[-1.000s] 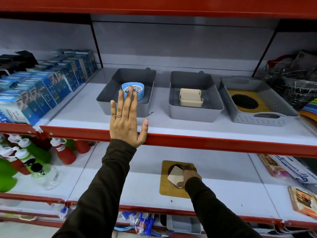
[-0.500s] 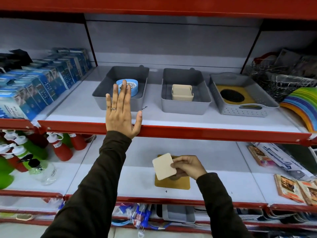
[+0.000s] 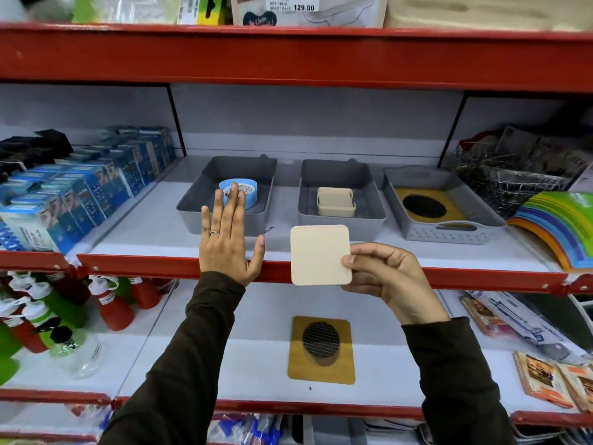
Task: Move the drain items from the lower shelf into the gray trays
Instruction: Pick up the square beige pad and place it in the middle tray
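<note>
My right hand (image 3: 386, 274) grips a cream square drain cover (image 3: 320, 254) by its right edge, held upright in front of the red shelf lip, below the middle gray tray (image 3: 341, 216). That tray holds a similar cream square item (image 3: 336, 202). The left gray tray (image 3: 226, 195) holds a blue round drain item (image 3: 247, 189). The right perforated gray tray (image 3: 444, 231) holds a yellow square with a black mesh. A second yellow square drain strainer (image 3: 322, 350) lies on the lower shelf. My left hand (image 3: 228, 242) rests flat, fingers spread, on the red shelf edge.
Blue boxes (image 3: 77, 191) fill the upper shelf's left side; wire baskets (image 3: 513, 175) and coloured mats (image 3: 558, 226) stand at the right. Red and green bottles (image 3: 109, 303) stand on the lower shelf's left, packaged goods (image 3: 526, 329) on its right. A red shelf (image 3: 288, 56) overhangs above.
My right hand lifted the cream square cover off the yellow strainer on the lower shelf up to the height of the upper shelf's edge. The left hand stayed on the shelf edge.
</note>
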`<state>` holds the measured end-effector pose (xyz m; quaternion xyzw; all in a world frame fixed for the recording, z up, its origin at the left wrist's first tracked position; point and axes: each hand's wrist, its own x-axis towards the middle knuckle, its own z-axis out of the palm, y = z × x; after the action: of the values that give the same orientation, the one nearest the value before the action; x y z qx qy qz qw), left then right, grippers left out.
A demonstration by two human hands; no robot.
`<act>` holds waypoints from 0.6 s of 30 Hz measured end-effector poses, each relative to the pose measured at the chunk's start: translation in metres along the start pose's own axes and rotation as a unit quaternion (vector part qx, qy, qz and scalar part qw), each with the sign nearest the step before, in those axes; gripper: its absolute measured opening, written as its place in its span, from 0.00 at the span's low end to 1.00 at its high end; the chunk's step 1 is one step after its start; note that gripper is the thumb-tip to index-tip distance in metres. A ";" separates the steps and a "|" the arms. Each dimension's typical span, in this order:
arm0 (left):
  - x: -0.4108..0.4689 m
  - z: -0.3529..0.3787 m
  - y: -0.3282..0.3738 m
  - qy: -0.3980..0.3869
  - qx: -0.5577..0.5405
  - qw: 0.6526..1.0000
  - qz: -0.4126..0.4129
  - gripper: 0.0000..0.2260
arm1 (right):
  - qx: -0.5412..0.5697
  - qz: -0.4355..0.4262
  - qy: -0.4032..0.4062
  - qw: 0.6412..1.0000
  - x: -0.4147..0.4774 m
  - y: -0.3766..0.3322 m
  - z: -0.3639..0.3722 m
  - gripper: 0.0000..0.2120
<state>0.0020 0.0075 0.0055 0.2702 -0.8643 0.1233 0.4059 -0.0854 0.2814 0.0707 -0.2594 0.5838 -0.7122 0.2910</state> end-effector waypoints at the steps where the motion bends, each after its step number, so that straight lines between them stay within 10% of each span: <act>1: 0.000 0.000 0.000 0.002 0.000 1.000 0.000 0.36 | -0.006 0.003 0.007 1.000 0.001 0.001 0.000 0.07; 11: -0.002 0.002 -0.001 0.031 -0.005 0.999 0.007 0.37 | -0.046 -0.049 0.160 0.985 0.106 -0.040 -0.023 0.08; 18: -0.002 0.003 -0.001 0.043 -0.019 0.999 0.012 0.36 | -0.275 0.029 0.213 0.937 0.219 -0.043 -0.038 0.15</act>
<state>0.0016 0.0056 0.0018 0.2467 -0.8513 0.1227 0.4465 -0.2697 0.1563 0.1125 -0.1544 0.8126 -0.5536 0.0970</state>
